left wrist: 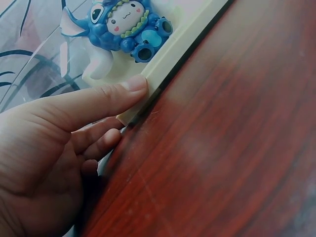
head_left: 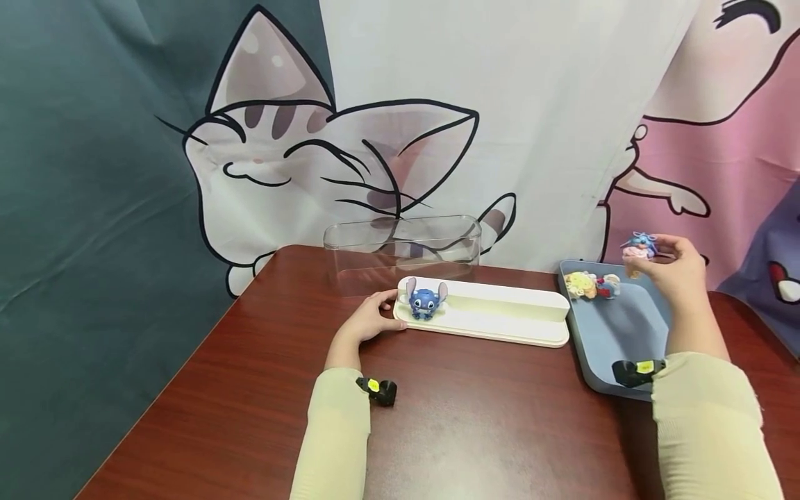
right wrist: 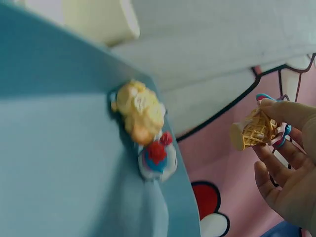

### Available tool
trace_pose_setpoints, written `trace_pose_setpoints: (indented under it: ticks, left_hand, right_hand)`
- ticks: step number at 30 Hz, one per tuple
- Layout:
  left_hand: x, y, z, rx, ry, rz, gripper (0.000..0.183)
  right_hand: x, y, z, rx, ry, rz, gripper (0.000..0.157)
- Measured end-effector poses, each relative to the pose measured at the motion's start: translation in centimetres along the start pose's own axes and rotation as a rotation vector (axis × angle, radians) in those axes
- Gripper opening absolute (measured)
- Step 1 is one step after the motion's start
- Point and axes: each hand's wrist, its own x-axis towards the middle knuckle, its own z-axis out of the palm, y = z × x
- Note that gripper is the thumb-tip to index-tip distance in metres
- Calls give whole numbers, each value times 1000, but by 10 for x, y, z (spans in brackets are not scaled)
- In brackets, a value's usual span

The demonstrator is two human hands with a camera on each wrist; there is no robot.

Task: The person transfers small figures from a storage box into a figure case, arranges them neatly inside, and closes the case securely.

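Observation:
My right hand holds up a small figurine with a blue top and pink middle, above the far side of the blue-grey tray. Its waffle-cone base shows in the right wrist view, pinched between thumb and fingers. At the left end of a cream stepped display base, my left hand grips the corner, thumb on the front edge and fingers around the end. A blue big-eared figurine stands on that base close to the left hand; its white face appears in the left wrist view.
Inside the tray lie a yellow figurine and a red, white and blue one, side by side. A transparent cover stands behind the display base. Printed cat cloth hangs behind the brown table.

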Motion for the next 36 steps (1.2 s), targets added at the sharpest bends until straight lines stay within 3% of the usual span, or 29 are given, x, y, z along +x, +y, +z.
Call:
trace_pose_setpoints:
  ticks: [5,11,20,28,36]
  left_hand:
    - [1,-1,0,3,4,4,75]
    - [1,0,0,-6,5,2,75]
    - [1,0,0,-4,4,8,75]
    - [1,0,0,-8,4,5,75]
    - [1,0,-1,7,0,7,75]
  right_hand:
    - [-9,-8,11,93,47,-9,46]
    - [-15,-17,26,89,68,8,53]
    - [-25,-32,44,86,46,2,60]
    - [-37,-37,63,142,13,-50,56]
    - [-48,-40,82,128,-29,-115,58]
